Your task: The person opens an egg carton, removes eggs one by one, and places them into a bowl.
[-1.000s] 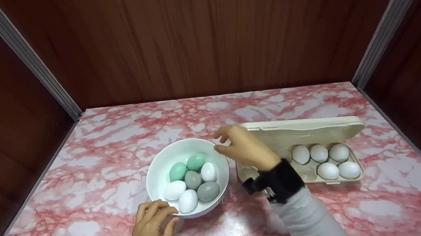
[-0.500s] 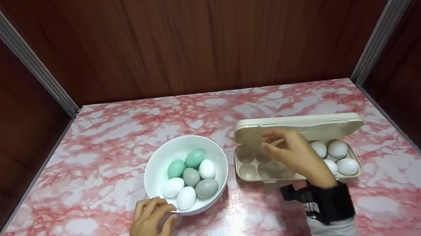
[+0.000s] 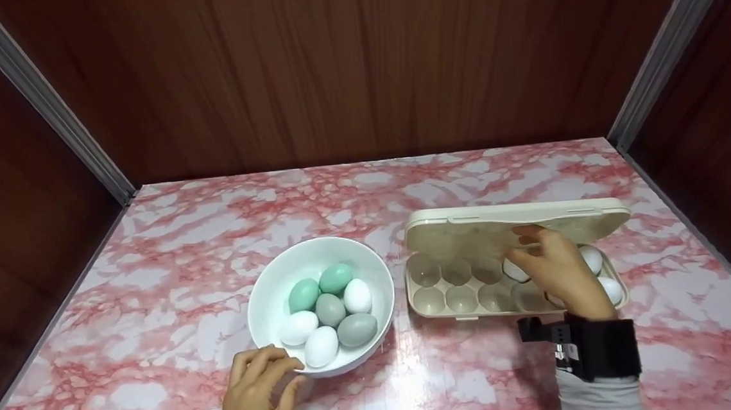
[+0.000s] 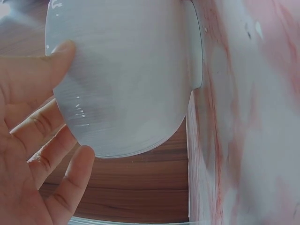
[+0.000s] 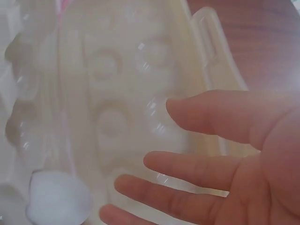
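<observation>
A white bowl (image 3: 262,289) stands left of centre on the table in the head view, holding two green eggs, two grey eggs and several white ones. My left hand (image 3: 256,393) holds its near-left rim; in the left wrist view the thumb (image 4: 63,51) lies along the outer wall, with fingers reaching behind the edge. Over the egg carton (image 3: 431,313), my right hand (image 3: 563,271) hovers with spread fingers and nothing in it. White eggs, among them one (image 3: 591,258) at the right end, sit in the carton, partly covered by this hand. A white egg (image 5: 60,199) lies below its fingertips.
The carton's raised lid (image 3: 457,231) leans open behind the cups, close behind my right hand. Several cups on the left side hold no egg. Brown wood-grain panels (image 3: 356,70) wall the red-and-white marbled table (image 3: 169,244) at the back and sides.
My right hand has moved rightward from the bowl's right rim to above the carton's egg-filled end. My left hand has stayed at the bowl's rim.
</observation>
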Available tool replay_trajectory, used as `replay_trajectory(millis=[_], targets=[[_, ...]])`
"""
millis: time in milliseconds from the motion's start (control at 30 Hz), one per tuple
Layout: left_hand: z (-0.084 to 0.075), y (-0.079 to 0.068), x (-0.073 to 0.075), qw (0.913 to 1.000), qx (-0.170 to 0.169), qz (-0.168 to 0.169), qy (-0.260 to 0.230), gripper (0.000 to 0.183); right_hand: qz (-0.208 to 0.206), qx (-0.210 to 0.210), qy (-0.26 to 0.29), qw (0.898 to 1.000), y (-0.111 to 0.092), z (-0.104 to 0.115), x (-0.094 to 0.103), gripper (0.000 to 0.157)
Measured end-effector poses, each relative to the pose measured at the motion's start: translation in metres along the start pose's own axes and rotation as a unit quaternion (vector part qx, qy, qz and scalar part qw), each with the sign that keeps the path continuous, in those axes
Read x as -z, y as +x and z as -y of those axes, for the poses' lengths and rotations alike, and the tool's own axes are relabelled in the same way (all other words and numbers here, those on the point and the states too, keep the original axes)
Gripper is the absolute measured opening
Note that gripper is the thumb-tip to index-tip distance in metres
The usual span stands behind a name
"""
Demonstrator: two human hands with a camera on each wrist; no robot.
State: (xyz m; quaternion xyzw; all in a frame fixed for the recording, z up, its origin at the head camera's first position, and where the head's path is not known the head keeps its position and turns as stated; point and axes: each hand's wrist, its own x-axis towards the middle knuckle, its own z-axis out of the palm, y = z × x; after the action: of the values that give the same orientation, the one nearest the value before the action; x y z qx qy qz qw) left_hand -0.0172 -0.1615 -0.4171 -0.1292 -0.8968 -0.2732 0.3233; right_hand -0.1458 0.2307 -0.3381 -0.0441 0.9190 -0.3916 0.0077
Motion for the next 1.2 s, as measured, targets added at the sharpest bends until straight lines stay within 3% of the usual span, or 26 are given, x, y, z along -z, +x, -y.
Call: replay_trajectory(millis=[133, 667, 933, 1200], targets=[[0.0, -0.001, 0.0, 1.0, -0.003, 0.0, 0.009, 0.027, 0.002, -0.011, -0.01, 1.0, 0.003, -0.009, 0.0, 0.055], [-0.001, 0.0, 0.0, 0.9999, 0.005, 0.004, -0.011, 0.029, -0.026, 0.017, -0.035, 0.999, 0.008, -0.022, -0.006, 0.045], [0.0, -0.001, -0.001, 0.9999, 0.002, -0.001, -0.015, 0.029, -0.034, 0.025, -0.062, 0.997, 0.009, -0.026, -0.012, 0.032], [0.0, -0.001, -0.002, 0.9999, 0.001, -0.002, -0.016, 0.028, -0.036, 0.003, -0.067, 0.997, 0.008, -0.026, -0.017, 0.036]])
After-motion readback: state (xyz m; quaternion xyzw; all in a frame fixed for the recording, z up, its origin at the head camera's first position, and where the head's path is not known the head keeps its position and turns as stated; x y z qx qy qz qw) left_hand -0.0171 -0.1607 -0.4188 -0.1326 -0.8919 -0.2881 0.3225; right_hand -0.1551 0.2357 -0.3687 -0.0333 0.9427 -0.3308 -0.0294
